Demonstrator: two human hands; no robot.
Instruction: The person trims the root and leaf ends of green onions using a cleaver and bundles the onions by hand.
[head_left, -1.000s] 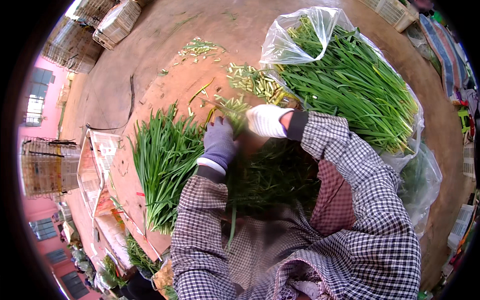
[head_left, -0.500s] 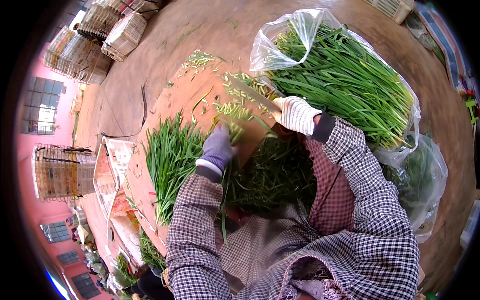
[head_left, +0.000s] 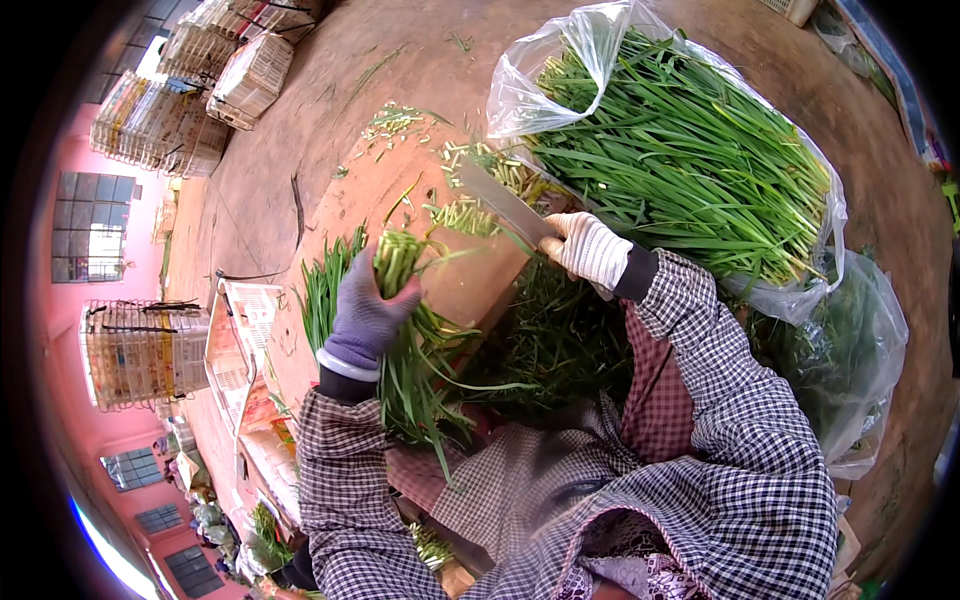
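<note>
My left hand (head_left: 362,315), in a grey-purple glove, is wrapped round a bunch of garlic chives (head_left: 398,256). The bunch's pale cut ends point up and its green leaves hang toward my lap. In a white striped glove, my right hand (head_left: 590,250) grips a knife (head_left: 505,203) whose broad blade points up and left over a brown board (head_left: 475,270). Short trimmed stem ends (head_left: 465,217) lie scattered on the board beside the blade. More chives (head_left: 322,292) rest on the board's left side, partly behind my left hand. Loose dark leaves (head_left: 555,350) are heaped between board and lap.
A clear plastic bag (head_left: 530,100) packed with long chives (head_left: 690,160) lies at the right. Nearer, another clear bag (head_left: 865,370) holds greens. Stacked crates (head_left: 155,120) stand far left, with a strapped crate (head_left: 145,350) and an orange-white basket (head_left: 245,320) nearer.
My left hand has moved left and lifted, with a bunch of chives now plainly upright in it. My right hand and the knife have shifted slightly down and left.
</note>
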